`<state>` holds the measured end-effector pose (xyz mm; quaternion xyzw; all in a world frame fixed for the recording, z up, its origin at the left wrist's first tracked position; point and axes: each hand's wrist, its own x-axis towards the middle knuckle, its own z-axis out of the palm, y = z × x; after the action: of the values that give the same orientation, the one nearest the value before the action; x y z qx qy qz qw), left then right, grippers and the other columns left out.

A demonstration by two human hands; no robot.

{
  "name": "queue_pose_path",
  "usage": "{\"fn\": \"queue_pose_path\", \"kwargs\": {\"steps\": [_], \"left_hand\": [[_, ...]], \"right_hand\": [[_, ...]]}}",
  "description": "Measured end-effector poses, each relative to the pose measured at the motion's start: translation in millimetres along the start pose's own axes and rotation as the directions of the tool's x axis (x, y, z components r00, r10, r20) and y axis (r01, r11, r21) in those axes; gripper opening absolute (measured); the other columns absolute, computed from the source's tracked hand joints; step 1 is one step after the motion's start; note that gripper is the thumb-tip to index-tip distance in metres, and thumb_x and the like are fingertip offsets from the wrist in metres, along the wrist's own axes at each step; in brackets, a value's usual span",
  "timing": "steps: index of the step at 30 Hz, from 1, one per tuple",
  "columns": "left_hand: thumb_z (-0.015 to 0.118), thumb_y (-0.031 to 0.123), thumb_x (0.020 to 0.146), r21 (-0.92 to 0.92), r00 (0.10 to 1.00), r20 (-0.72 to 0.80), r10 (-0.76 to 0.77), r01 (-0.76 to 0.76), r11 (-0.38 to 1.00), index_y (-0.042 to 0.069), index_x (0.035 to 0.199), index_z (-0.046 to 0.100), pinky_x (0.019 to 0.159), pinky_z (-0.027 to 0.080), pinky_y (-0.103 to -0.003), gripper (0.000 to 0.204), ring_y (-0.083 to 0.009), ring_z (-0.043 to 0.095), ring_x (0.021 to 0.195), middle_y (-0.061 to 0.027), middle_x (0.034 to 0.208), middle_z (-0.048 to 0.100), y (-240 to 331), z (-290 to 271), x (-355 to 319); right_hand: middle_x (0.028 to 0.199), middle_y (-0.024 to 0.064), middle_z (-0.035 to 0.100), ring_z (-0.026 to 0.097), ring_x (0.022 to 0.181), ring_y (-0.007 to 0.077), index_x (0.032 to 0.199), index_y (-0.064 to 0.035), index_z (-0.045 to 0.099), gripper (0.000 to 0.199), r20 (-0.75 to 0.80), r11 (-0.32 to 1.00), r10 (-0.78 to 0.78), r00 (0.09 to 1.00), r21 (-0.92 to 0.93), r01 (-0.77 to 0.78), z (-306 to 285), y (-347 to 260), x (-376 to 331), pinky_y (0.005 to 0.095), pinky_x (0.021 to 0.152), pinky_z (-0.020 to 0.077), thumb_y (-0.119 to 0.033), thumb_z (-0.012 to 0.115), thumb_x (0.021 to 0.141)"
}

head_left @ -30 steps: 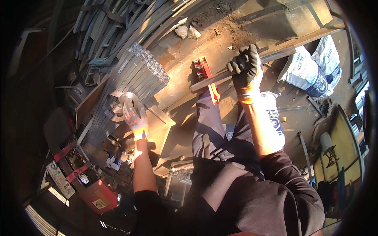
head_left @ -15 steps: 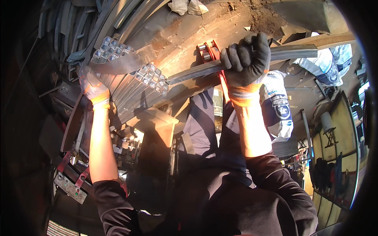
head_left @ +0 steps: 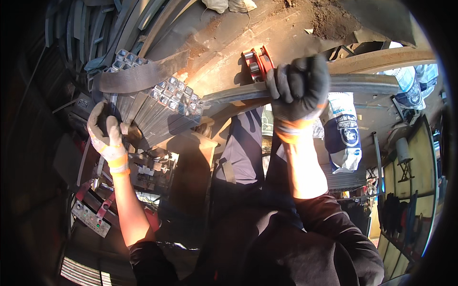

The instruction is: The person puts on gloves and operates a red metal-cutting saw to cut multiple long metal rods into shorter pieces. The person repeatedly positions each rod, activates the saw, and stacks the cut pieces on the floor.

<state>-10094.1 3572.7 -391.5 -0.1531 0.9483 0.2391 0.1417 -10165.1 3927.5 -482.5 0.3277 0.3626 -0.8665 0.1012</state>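
My right hand (head_left: 299,90), in a dark grey glove with an orange cuff, is closed in a fist round a long dark flat bar (head_left: 365,83). The bar runs from beside the square metal tubes out to the right. My left hand (head_left: 106,136), in a matching glove, is raised beside the stack, thumb and fingers apart and holding nothing. The bundle of square tubes (head_left: 174,95) has its open ends facing away from me. A wide dark band (head_left: 138,78) curves across the bundle. Just beyond my right fist lies a red metal tool with rollers (head_left: 257,62).
Long metal strips (head_left: 86,35) are heaped at the far left. White and blue bags (head_left: 344,136) stand at the right. A brown curved beam (head_left: 381,59) lies behind the bar. A control box with buttons (head_left: 90,218) is at the lower left. Loose dirt (head_left: 334,21) lies on the far floor.
My left hand has come off the band and tubes and moved nearer to me, its fingers parting. My right fist and the bar have come slightly nearer to me.
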Motion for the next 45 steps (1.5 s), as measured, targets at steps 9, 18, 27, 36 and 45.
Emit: {"fn": "queue_pose_path", "kwargs": {"steps": [9,18,27,36,45], "left_hand": [[0.077,0.023,0.09,0.039,0.956,0.189,0.227,-0.238,0.97,0.005,0.14,0.06,0.104,0.049,-0.04,0.055,-0.0305,0.063,0.122,-0.0165,0.135,0.064,-10.0,27.9,73.1],[0.071,0.009,0.09,0.12,0.971,0.115,0.21,-0.224,0.967,0.0,0.101,0.072,0.092,0.055,-0.039,0.014,-0.0286,0.071,0.092,-0.0129,0.101,0.074,19.6,-56.2,16.6],[0.073,0.013,0.083,0.34,0.84,0.499,-0.213,0.037,0.94,0.0,0.121,0.068,0.092,0.054,-0.044,0.04,-0.0379,0.07,0.101,-0.0193,0.112,0.072,22.9,-68.6,-85.2],[0.049,0.016,0.1,0.412,0.973,-0.029,0.227,-0.195,0.89,-0.01,0.15,0.038,0.119,0.03,-0.049,0.058,-0.0461,0.042,0.14,-0.0311,0.153,0.042,-47.8,51.7,5.2],[0.046,0.012,0.105,0.632,0.947,-0.029,0.319,-0.23,0.74,-0.02,0.146,0.031,0.12,0.026,-0.062,0.055,-0.0622,0.036,0.138,-0.0499,0.148,0.031,-165.9,70.2,-71.5]], "right_hand": [[0.053,-0.0068,0.025,0.028,0.043,0.0093,0.091,-0.0089,0.057,0.036,0.046,1.0,-0.019,0.999,0.017,0.019,-22.6,17.8,-10.2,0.0271,0.047,0.0336,-0.038,0.046,0.11],[0.053,-0.0037,0.031,0.033,0.043,0.0089,0.099,-0.0043,0.062,0.029,-0.124,0.956,0.091,0.988,0.29,-0.051,-13.4,19.0,10.1,0.0278,0.044,0.0314,-0.033,0.059,0.104],[0.053,-0.0038,0.03,0.03,0.044,0.0086,0.091,-0.0062,0.057,0.032,-0.108,0.944,0.048,0.993,0.329,-0.01,-7.5,22.4,12.3,0.027,0.046,0.0316,-0.034,0.058,0.105],[0.053,-0.008,0.027,0.031,0.045,0.008,0.089,-0.0118,0.06,0.034,-0.114,0.97,0.101,0.988,0.23,-0.073,8.8,0.7,27.6,0.0256,0.05,0.033,-0.039,0.052,0.108],[0.058,-0.006,0.028,0.034,0.051,0.0081,0.088,-0.0097,0.056,0.037,-0.393,0.987,-0.042,0.918,-0.16,-0.024,38.2,12.4,28.1,0.0234,0.054,0.0332,-0.04,0.049,0.109]]}}
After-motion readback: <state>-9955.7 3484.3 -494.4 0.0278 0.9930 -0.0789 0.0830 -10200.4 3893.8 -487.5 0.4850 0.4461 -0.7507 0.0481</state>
